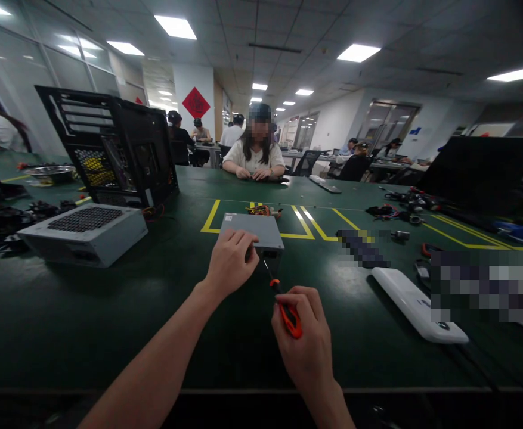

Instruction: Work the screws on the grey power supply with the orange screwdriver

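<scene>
A grey computer power supply unit [261, 229] lies on the green table in front of me. My left hand [233, 261] is closed over its near left edge, fingers curled on top; part of the casing is hidden under it. In my right hand [305, 328] is a screwdriver [290, 319] with an orange and black handle. Its thin shaft points up and left toward the near side of the unit, beside a dark socket. Whether the tip touches the casing, I cannot tell. A bundle of coloured cables [265, 210] sits just behind the unit.
To the left lie a second power supply unit [86, 232] and an open black computer case [109, 149]. On the right are a white power strip [415, 304], loose cables [395, 214] and a dark monitor [494, 173]. A person [259, 152] sits across the table [176, 351].
</scene>
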The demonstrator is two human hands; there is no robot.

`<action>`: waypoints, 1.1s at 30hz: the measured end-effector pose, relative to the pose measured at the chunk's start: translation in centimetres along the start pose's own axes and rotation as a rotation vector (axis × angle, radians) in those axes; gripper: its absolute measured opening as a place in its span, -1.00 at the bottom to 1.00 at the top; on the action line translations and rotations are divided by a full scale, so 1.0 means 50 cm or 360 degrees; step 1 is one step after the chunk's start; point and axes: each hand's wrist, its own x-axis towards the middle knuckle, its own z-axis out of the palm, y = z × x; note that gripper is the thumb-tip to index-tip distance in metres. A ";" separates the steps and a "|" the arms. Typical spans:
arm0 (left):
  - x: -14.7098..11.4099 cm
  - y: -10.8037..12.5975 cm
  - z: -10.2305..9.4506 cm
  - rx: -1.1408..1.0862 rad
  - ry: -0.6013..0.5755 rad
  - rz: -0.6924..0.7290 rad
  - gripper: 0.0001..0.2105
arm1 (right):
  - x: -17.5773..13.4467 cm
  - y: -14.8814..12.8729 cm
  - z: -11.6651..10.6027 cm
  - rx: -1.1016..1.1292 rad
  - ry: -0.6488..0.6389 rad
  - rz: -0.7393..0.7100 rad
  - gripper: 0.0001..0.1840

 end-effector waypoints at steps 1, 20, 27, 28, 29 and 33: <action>0.001 -0.001 0.000 0.0095 0.0040 0.0066 -0.75 | 0.001 -0.002 0.001 -0.0022 -0.0009 -0.0068 -0.87; -0.010 -0.022 0.037 0.0320 -0.0105 0.0162 -0.59 | 0.003 -0.017 0.016 0.0320 -0.0192 0.0015 -0.83; -0.011 -0.017 0.037 0.0325 -0.0111 0.0149 -0.60 | -0.008 -0.006 0.019 0.0498 -0.0121 0.0122 -0.80; -0.011 -0.017 0.037 0.0323 -0.0108 0.0146 -0.60 | -0.007 -0.006 0.018 0.0458 -0.0173 0.0055 -0.81; -0.011 -0.017 0.037 0.0322 -0.0106 0.0146 -0.60 | -0.005 -0.007 0.017 0.0413 -0.0225 0.0003 -0.82; -0.010 -0.019 0.039 0.0327 -0.0095 0.0158 -0.61 | 0.001 -0.010 0.013 0.0282 -0.0151 0.0075 -0.81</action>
